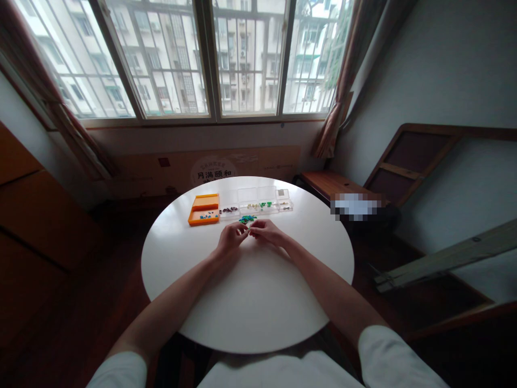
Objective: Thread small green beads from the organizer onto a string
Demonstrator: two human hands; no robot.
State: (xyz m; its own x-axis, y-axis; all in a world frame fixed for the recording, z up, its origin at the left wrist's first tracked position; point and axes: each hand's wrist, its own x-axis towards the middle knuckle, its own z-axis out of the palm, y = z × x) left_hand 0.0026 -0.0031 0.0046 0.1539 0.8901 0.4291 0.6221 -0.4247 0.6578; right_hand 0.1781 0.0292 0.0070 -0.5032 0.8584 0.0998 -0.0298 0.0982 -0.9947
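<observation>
My left hand (233, 236) and my right hand (266, 231) meet fingertip to fingertip over the white table. Both are closed in a pinch around something tiny and perhaps greenish, too small to name. Just beyond the fingers lies a small heap of blue and green pieces (247, 219). Behind it, a clear plastic box (258, 208) with its lid up holds cream and green pieces. Dark pieces (230, 209) sit in another clear box to the left. Farther left stands an orange box (204, 220), lid raised, with a few blue pieces inside.
The round white table (254, 307) fills the middle of the view. A small clear box (285, 205) is at the right of the row. A wooden bench (335, 183) stands beyond the table's right edge. A printed cardboard panel (161, 170) leans under the window.
</observation>
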